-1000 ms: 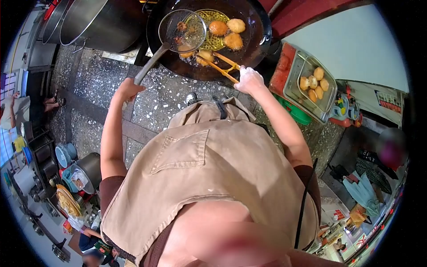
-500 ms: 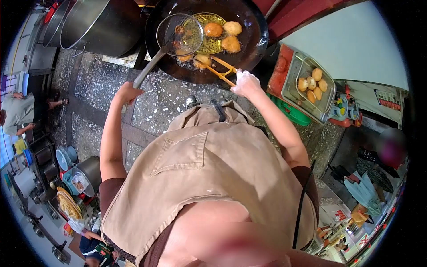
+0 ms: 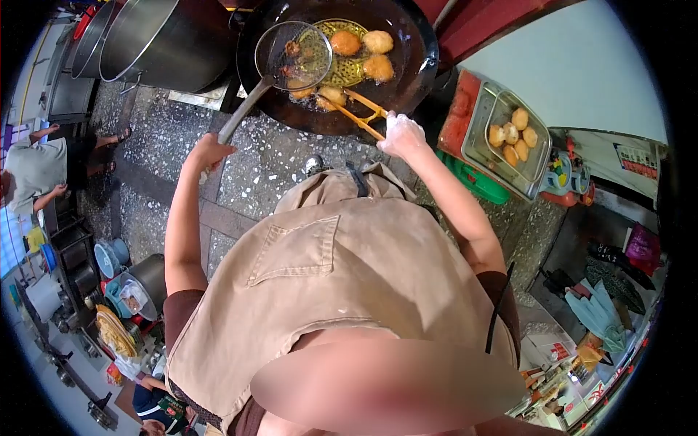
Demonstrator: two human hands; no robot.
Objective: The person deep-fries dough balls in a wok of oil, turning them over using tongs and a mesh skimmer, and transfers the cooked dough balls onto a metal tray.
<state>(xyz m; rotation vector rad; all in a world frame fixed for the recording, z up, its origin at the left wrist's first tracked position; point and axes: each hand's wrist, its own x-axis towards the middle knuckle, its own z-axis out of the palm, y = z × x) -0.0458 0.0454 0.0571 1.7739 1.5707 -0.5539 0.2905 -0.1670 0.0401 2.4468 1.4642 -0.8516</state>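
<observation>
My left hand (image 3: 211, 151) is closed round the handle of a mesh skimmer (image 3: 294, 58), whose round head is over the left part of a dark wok (image 3: 414, 80). Inside that head are a few small brown bits. My right hand (image 3: 402, 136), whitish on the fingers, grips wooden tongs (image 3: 371, 114). The tongs' tips are at a pale golden fried ball (image 3: 332, 95) near the wok's front edge; whether they squeeze it I cannot tell. Several more fried balls, such as a browner one (image 3: 345, 43), float in the oil above a yellowish perforated surface.
Right of the wok, a metal tray (image 3: 472, 149) holds a basket of several fried balls (image 3: 520, 118). Beneath is a green basket (image 3: 476, 182). Large pots (image 3: 163, 47) stand at the upper left. One person (image 3: 40, 171) is at far left, another (image 3: 156, 407) at lower left.
The floating balls have drifted slightly. My hands, the skimmer and the tongs stay almost in place. The person at far left has shifted a little inward.
</observation>
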